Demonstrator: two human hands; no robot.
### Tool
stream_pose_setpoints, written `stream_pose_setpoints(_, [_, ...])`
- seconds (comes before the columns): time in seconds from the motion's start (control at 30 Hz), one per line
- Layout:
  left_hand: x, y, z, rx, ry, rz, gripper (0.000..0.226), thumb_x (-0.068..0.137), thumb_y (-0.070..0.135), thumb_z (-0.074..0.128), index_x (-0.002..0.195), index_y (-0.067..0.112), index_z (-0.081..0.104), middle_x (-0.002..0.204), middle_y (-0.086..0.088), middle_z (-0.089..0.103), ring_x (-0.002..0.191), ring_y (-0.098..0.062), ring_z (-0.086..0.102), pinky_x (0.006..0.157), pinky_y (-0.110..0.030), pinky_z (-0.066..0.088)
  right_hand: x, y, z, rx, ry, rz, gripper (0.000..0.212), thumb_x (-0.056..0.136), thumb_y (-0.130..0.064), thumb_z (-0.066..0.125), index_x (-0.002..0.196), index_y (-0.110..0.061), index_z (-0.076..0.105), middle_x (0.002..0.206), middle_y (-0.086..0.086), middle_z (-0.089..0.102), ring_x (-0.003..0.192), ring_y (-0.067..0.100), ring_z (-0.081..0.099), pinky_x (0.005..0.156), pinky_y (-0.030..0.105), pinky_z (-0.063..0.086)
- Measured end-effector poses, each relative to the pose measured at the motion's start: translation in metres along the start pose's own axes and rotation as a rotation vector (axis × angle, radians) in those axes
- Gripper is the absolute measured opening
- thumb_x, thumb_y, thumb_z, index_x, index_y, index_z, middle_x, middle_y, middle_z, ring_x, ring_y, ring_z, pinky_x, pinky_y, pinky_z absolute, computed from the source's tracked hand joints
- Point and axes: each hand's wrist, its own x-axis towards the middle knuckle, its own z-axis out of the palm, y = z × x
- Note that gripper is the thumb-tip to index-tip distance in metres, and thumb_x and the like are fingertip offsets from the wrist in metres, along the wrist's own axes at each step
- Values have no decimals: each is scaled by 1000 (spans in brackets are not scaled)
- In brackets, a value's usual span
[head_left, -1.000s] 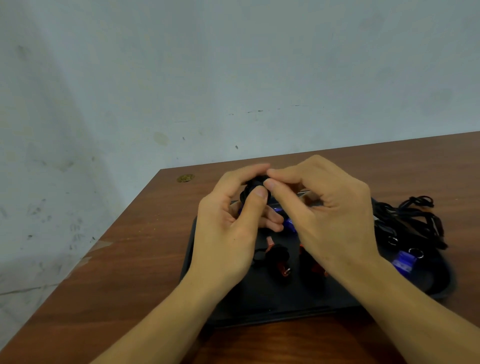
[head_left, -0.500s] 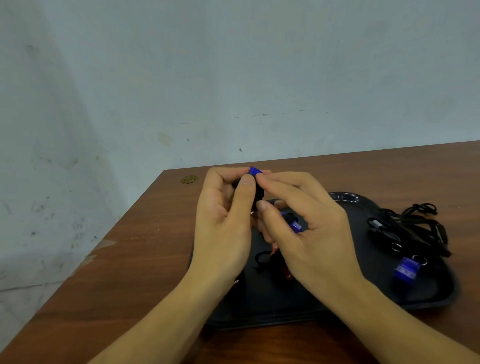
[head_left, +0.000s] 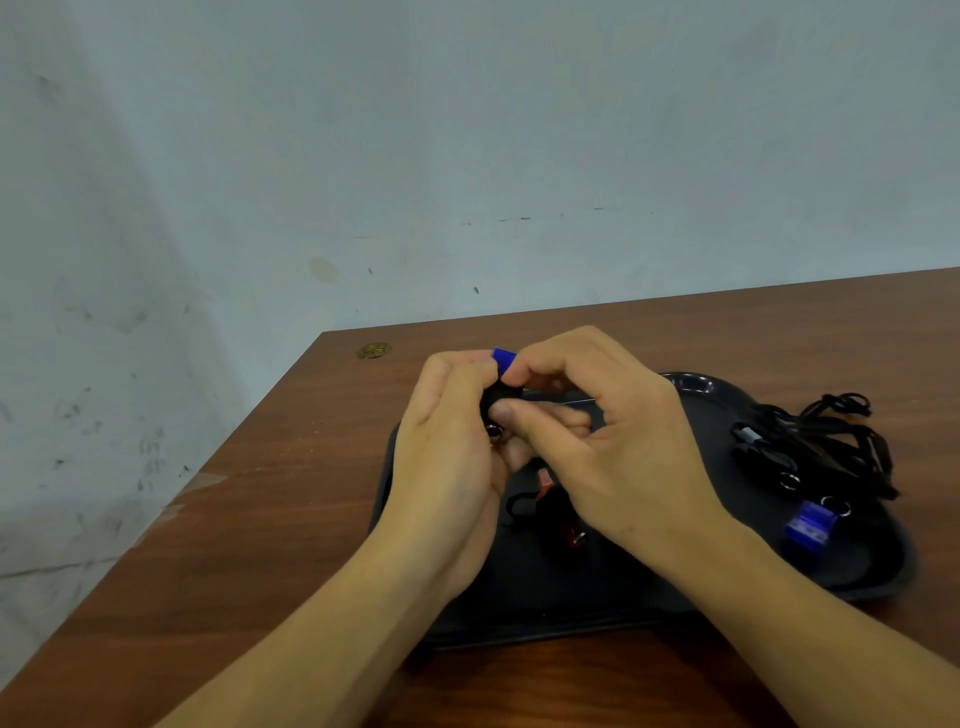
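My left hand (head_left: 447, 467) gripped the blue-capped black part (head_left: 503, 358) over the tray (head_left: 696, 385), presumably so drops landed there; right hand (head_left: 618, 447) fingers (head_left: 545, 361) pinched its cap from 3 o'clock.

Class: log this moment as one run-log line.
left hand: pinches blue piece | right hand: pinches same piece | tray: under hands, holds blue block, cords

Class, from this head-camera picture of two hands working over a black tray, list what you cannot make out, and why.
Head view:
blue piece: covered by fingertips of the left hand and right hand; shape unclear.
black part below it: hidden in both grips; how they join is unseen.
red pieces on the tray: partly under the right hand; count unclear.
black cords: dark tangle; number unclear.
brass disc: too small to identify.
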Motion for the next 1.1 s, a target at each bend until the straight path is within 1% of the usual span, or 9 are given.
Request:
stream_pose_setpoints(0.13, [-1, 0, 2, 2, 16, -3, 28, 102, 10, 39, 123, -2, 52, 74, -19, 71, 66, -29, 71, 65, -39, 56, -1, -1, 1, 48, 26, 25, 17, 82, -16, 80, 95, -22, 69, 93, -11, 66, 92, 6, 65, 77, 13, 50])
stream_pose_setpoints(0.27, [-2, 1, 4, -59, 37, -2, 28, 101, 10, 40, 121, -2, 54, 75, -22, 71, 66, -30, 71, 68, -40, 61, -3, -3, 5, 190, 89, 96, 15, 81, -13, 81, 91, -16, 71, 92, -7, 70, 90, 12, 69, 74, 23, 56])
stream_pose_setpoints(0.33, [-2, 0, 6, -109, 59, -1, 27, 101, 9, 40, 120, -2, 55, 81, -20, 74, 65, -29, 72, 69, -40, 61, -5, -4, 7, 232, 119, 107, 13, 81, -13, 81, 90, -14, 72, 94, -5, 70, 87, 15, 71, 67, 27, 58])
stream_pose_setpoints(0.5, [-1, -3, 4, -152, 89, -11, 31, 101, 12, 40, 124, -4, 54, 100, -18, 75, 66, -27, 73, 64, -35, 60, -6, -9, 12, 250, 139, 170, 15, 80, -13, 82, 87, -22, 72, 88, -13, 69, 76, 10, 70, 62, 18, 54])
stream_pose_setpoints(0.63, [-2, -5, 2, -139, 88, -21, 33, 101, 11, 40, 125, -8, 53, 89, -28, 71, 68, -30, 72, 65, -37, 61, -4, -8, 8, 263, 95, 187, 17, 78, -16, 84, 87, -23, 71, 90, -10, 71, 79, 13, 72, 63, 25, 57])
stream_pose_setpoints(0.77, [-1, -9, 2, -95, 96, -26, 33, 100, 11, 40, 123, -9, 53, 91, -35, 69, 71, -33, 72, 66, -37, 62, -1, -6, 1, 249, -29, 207, 20, 79, -16, 83, 85, -27, 68, 81, -14, 69, 72, 6, 69, 64, 16, 53])
stream_pose_setpoints(0.87, [-2, -12, 3, -12, 103, -26, 26, 102, 16, 44, 115, -3, 55, 80, -27, 71, 72, -32, 69, 69, -37, 60, 0, -3, -3, 251, -88, 217, 17, 81, -15, 81, 84, -24, 67, 74, -14, 67, 64, 8, 67, 60, 18, 52])
stream_pose_setpoints(1.0, [-1, -13, 4, 53, 112, 4, 17, 104, 22, 49, 101, 7, 55, 67, -9, 68, 62, -20, 63, 49, -24, 49, -1, -3, -4, 229, -79, 149, 11, 83, -11, 79, 83, -11, 68, 77, -9, 66, 61, 10, 67, 59, 13, 50])
stream_pose_setpoints(1.1, [1, -11, 9, 29, 106, 7, 13, 102, 14, 47, 107, 5, 55, 75, -15, 70, 65, -26, 70, 53, -27, 55, -1, -2, -5, 196, -13, 147, 11, 82, -14, 80, 84, -14, 69, 80, -8, 68, 70, 8, 68, 63, 13, 50])
